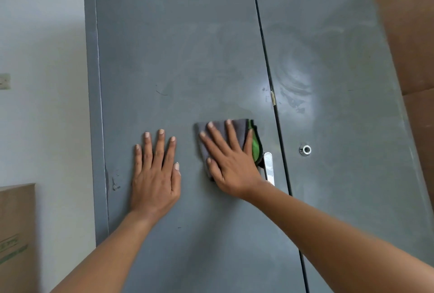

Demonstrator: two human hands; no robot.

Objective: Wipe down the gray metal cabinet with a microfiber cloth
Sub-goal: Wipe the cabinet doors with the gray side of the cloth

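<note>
Gray metal cabinet (178, 46) fills frame center, long axis vertical, leaning slightly left toward the top, two doors shut. Left hand (156, 175) flat on left door, fingers (159, 149) straight, spread, holding nothing. Right hand (231, 163) presses folded gray-green microfiber cloth (254, 143) against that door, center-right, beside chrome handle (269, 167), fingers splayed.

Both arms reach forward, left hand (155, 175) and right hand (232, 166) flat, fingers spread.

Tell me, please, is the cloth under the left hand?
No, the cloth lies under the right hand; the left hand rests flat on the bare cabinet door.
</note>
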